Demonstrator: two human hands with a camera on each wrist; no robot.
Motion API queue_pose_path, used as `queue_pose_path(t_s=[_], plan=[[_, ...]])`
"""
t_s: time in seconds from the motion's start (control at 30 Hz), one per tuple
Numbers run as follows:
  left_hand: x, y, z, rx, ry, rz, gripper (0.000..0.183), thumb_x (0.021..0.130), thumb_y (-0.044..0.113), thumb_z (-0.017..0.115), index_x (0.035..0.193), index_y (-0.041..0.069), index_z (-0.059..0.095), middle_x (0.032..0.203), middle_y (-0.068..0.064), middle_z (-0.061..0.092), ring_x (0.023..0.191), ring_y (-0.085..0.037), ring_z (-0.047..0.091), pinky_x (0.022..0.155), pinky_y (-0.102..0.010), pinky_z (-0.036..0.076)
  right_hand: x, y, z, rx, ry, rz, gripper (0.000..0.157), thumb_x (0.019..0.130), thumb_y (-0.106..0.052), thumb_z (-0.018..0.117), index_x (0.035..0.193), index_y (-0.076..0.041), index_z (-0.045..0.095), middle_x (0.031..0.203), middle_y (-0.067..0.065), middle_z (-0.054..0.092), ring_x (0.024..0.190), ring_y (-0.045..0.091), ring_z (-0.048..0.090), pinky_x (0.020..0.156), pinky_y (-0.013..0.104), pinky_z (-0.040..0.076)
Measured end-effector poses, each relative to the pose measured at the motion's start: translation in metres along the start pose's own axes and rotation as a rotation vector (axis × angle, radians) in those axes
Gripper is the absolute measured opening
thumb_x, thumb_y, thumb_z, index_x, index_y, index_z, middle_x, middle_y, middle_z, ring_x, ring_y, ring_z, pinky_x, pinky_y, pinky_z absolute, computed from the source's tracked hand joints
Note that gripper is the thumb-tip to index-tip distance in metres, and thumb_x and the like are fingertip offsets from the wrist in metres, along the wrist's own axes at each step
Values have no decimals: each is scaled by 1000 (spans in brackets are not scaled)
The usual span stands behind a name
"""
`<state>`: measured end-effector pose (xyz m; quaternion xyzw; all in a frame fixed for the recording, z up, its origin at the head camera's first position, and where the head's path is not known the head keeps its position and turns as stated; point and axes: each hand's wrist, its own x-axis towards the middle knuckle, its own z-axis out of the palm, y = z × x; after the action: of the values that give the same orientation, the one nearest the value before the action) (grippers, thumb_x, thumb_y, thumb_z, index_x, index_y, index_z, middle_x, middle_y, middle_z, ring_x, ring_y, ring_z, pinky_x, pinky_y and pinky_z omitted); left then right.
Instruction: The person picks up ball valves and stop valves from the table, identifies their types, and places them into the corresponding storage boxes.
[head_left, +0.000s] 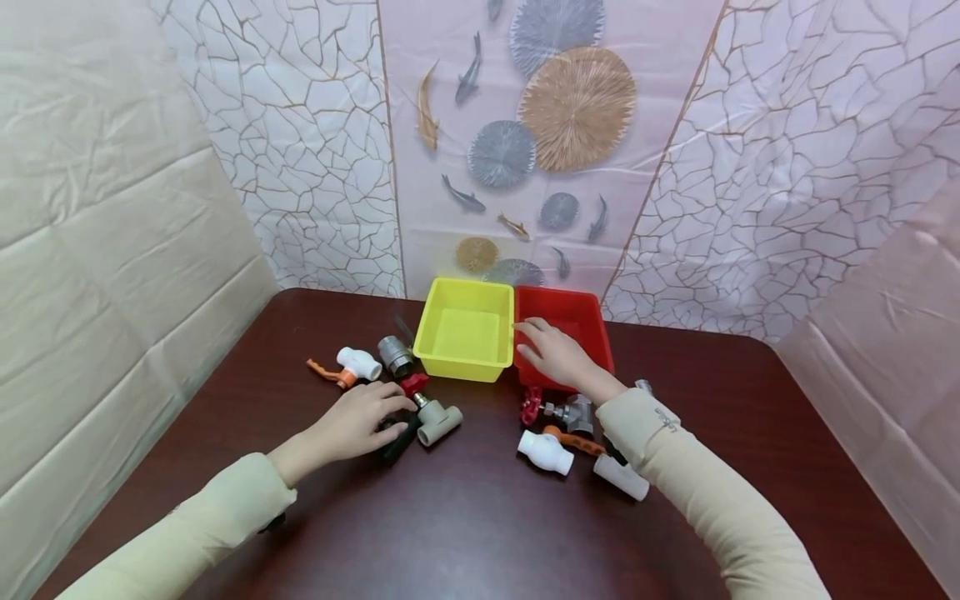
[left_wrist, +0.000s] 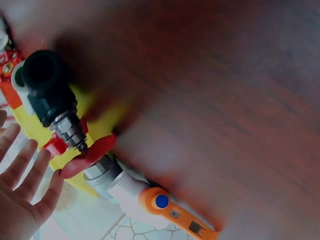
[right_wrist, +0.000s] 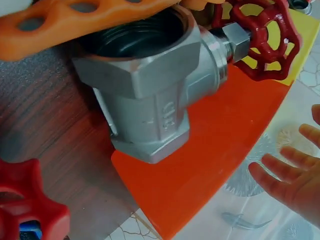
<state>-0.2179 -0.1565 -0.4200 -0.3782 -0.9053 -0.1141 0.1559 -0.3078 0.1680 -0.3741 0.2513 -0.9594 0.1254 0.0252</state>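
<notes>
The left hand [head_left: 367, 421] reaches over the table [head_left: 450, 533] with its fingers spread loosely and slightly bent, close by a black valve [left_wrist: 47, 80] with a red handle [left_wrist: 90, 155] (whether the thumb brushes that handle, I can't tell). The black valve lies mostly under the hand. Just beyond the fingertips is a grey tee-shaped valve [head_left: 438, 421], and behind it a metal valve [head_left: 393, 354] next to a white valve [head_left: 358, 363] with an orange lever [head_left: 325, 371].

The right hand [head_left: 555, 354] hangs over the near left part of the red bin [head_left: 602, 333], its fingers wide apart and nearly straight. Under its wrist, just in front of that bin, lies a steel valve [head_left: 577, 414] with a red handwheel [head_left: 531, 406]. Nearer me are another white valve [head_left: 546, 452], its lever orange too, and a pale pipe piece [head_left: 621, 477].

The yellow bin [head_left: 465, 368] stands right beside the red one, before a wall cloth [head_left: 502, 192] printed with fish and discs.
</notes>
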Motion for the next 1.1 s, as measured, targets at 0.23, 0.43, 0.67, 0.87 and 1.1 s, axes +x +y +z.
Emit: queue_pose_path(t_s=[0.23, 0.43, 0.67, 0.87, 1.1], plan=[[-11, 2, 10, 34, 42, 15, 20, 80, 24, 70, 100, 20, 69, 107, -4, 61, 99, -22, 56, 82, -42, 44, 12, -1, 11, -169, -12, -69, 49, 98, -29, 48, 141, -8, 43, 147, 19, 38, 131, 36, 42, 102, 52, 41], [-14, 4, 12, 67, -40, -49, 30, 80, 28, 70, 109, 19, 64, 105, -4, 60, 101, -23, 54, 86, -47, 41, 18, 4, 14, -164, -88, -92, 54, 99, -34, 44, 145, -7, 36, 150, 18, 34, 137, 34, 35, 106, 52, 37], [-15, 5, 17, -19, -257, -141, 61, 80, 46, 69, 130, 17, 47, 112, -6, 60, 104, -25, 56, 84, -51, 43, 13, 8, 21, -190, -205, -144, 57, 100, -36, 41, 149, -8, 28, 156, 16, 21, 142, 36, 24, 110, 56, 29], [-14, 7, 17, -63, -321, -167, 68, 79, 48, 71, 133, 20, 40, 117, -8, 58, 108, -27, 54, 83, -53, 43, 13, 12, 20, -152, -242, -151, 60, 101, -36, 39, 149, -4, 23, 157, 19, 15, 145, 34, 14, 115, 55, 16], [-13, 7, 17, -64, -316, -172, 66, 78, 44, 71, 132, 21, 41, 117, -7, 58, 104, -26, 54, 80, -50, 43, 16, 14, 19, -76, -291, -154, 64, 101, -34, 38, 150, 1, 15, 157, 21, 9, 146, 35, 8, 117, 54, 7]])
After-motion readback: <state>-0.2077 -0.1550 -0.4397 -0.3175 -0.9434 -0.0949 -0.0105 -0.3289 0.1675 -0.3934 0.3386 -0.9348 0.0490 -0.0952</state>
